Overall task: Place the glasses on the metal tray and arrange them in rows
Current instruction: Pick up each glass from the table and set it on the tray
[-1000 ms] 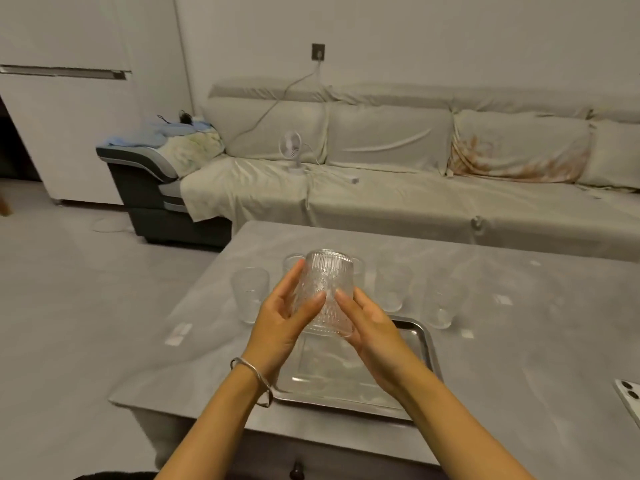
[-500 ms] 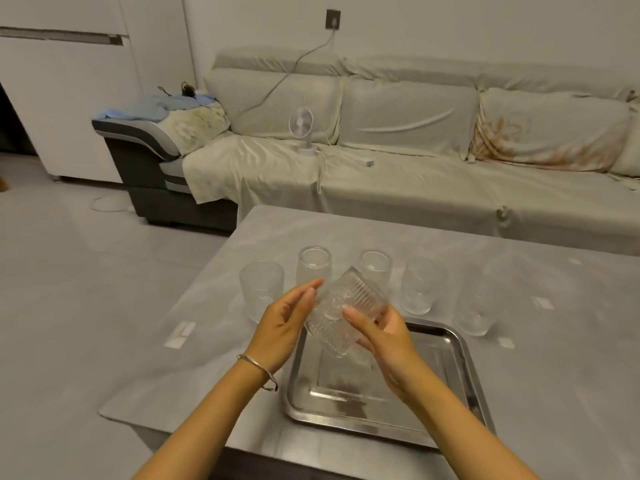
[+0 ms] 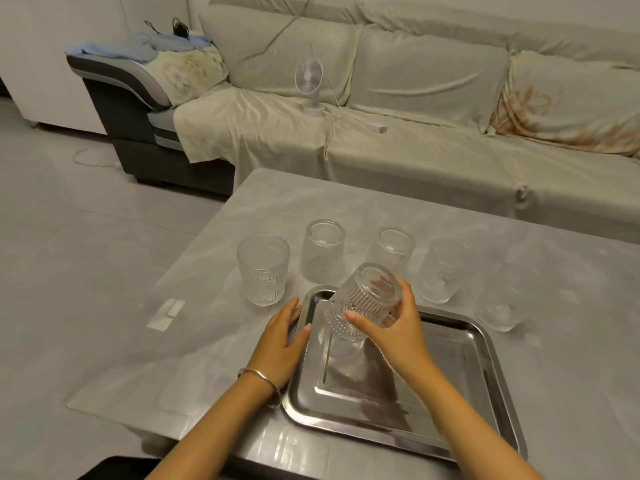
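The right hand (image 3: 398, 327) grips a ribbed glass (image 3: 360, 303), tilted over the metal tray's (image 3: 485, 375) far-left corner. The left hand (image 3: 280, 344) lies flat and empty on the tray's left rim. Five glasses (image 3: 263, 268) line the table (image 3: 554, 271) beyond the tray's far edge.

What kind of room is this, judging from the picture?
Most likely a home living room: a long sofa under cloth covers, a small fan standing on it, and a low grey table with glasses in front.

Covered sofa (image 3: 433, 157), small white fan (image 3: 309, 81), grey table (image 3: 346, 206)
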Tool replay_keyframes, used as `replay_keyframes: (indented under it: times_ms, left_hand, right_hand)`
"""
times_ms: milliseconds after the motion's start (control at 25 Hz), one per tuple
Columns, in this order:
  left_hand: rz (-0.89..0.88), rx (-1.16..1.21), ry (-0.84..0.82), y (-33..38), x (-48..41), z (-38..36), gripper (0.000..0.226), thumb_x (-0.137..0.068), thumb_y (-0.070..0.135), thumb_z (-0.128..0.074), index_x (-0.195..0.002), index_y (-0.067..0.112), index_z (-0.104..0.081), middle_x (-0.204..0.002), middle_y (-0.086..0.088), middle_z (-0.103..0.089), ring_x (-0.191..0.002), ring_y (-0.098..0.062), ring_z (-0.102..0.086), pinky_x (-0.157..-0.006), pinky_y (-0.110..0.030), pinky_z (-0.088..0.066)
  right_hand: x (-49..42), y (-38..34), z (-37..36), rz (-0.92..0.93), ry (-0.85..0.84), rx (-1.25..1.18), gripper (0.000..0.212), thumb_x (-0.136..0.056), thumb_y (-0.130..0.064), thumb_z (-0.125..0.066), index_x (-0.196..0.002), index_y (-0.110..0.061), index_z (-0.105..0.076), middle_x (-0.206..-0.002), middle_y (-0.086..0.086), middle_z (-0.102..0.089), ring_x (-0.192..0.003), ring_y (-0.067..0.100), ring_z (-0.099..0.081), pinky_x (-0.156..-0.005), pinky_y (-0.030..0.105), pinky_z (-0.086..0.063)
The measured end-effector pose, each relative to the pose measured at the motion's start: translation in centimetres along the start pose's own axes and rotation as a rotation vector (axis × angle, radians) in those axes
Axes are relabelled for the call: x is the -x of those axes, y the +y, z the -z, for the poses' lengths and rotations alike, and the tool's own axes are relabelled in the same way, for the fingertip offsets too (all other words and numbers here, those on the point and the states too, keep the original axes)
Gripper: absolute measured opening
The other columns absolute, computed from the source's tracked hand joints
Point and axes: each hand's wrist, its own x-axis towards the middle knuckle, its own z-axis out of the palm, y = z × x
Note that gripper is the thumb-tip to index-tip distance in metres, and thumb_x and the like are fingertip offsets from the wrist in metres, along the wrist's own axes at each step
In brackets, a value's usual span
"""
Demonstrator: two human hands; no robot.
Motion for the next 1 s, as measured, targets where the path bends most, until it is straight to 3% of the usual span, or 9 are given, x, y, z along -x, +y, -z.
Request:
replay_keyframes:
  times_ms: [200,360,600,720,840,920,1000]
  left_hand:
    - [-0.019,-0.041,0.002,0.0,0.1,0.1,0.06,-0.088,0.018,-0.056,-0.141,0.016,-0.028,-0.147,-0.004,-0.038,-0.135,-0.016,-0.035,-0.112,-0.034,-0.03]
    - [-0.02,-0.019,-0.004,0.0,0.2,0.1,0.06,-0.087,0.017,-0.056,-0.141,0.015,-0.029,-0.146,-0.004,-0.039,-0.133,-0.014,-0.038,-0.108,-0.025,-0.031]
    - [-0.018,-0.022,0.004,0.0,0.3,0.2,0.06,-0.087,0.016,-0.057,-0.141,0.015,-0.03,-0.145,-0.004,-0.04,-0.132,-0.015,-0.039,-0.109,-0.029,-0.033]
    - [-0.067,-0.028,0.009,0.3,0.7,0.7,0.056,-0.086,0.018,-0.059,-0.137,0.017,-0.037,-0.138,-0.002,-0.049,-0.125,-0.012,-0.046,-0.105,-0.026,-0.037]
    - [-0.141,0.021,0.129,1.3,0.9,2.5,0.039,-0.083,0.022,-0.062,-0.12,0.028,-0.052,-0.118,0.008,-0.061,-0.107,-0.007,-0.057,-0.09,-0.022,-0.046]
    - [-0.231,0.075,0.306,2.3,0.6,4.3,0.023,-0.079,0.025,-0.066,-0.099,0.032,-0.059,-0.097,0.012,-0.065,-0.086,-0.002,-0.061,-0.071,-0.013,-0.049]
    - [-0.321,0.035,0.495,2.9,-0.2,5.6,0.023,-0.074,0.028,-0.072,-0.089,0.027,-0.055,-0.085,0.01,-0.058,-0.078,-0.004,-0.057,-0.063,-0.009,-0.047]
  right_hand:
    - [-0.1,0.9,-0.9,0.009,-0.027,0.057,0.081,-0.055,-0.037,-0.087,-0.122,-0.042,-0.042,-0.117,-0.022,-0.057,-0.106,-0.008,-0.058,-0.083,0.01,-0.049]
    - [-0.3,1.3,-1.4,0.035,-0.041,0.107,0.077,-0.059,-0.027,-0.088,-0.118,-0.046,-0.041,-0.114,-0.026,-0.056,-0.103,-0.014,-0.055,-0.08,0.004,-0.047]
    - [-0.1,1.4,-1.9,0.06,-0.059,0.13,0.077,-0.062,-0.026,-0.087,-0.116,-0.05,-0.039,-0.107,-0.046,-0.053,-0.105,-0.019,-0.052,-0.079,0.001,-0.044]
    - [0.0,1.2,-1.9,0.042,-0.077,0.117,0.078,-0.065,-0.023,-0.086,-0.118,-0.05,-0.036,-0.108,-0.043,-0.052,-0.103,-0.022,-0.051,-0.08,0.0,-0.043]
    - [0.3,0.4,-1.9,0.011,-0.098,0.065,0.077,-0.063,-0.042,-0.081,-0.124,-0.048,-0.035,-0.115,-0.04,-0.049,-0.106,-0.017,-0.052,-0.08,0.002,-0.045]
    - [0.1,-0.2,-1.9,-0.049,-0.096,-0.008,0.07,-0.064,-0.056,-0.071,-0.126,-0.043,-0.041,-0.125,-0.021,-0.054,-0.111,-0.003,-0.055,-0.082,0.011,-0.048]
    - [-0.4,-0.7,-1.8,-0.113,-0.098,-0.091,0.056,-0.067,-0.058,-0.064,-0.118,-0.042,-0.05,-0.124,-0.01,-0.061,-0.11,0.005,-0.06,-0.079,0.016,-0.05]
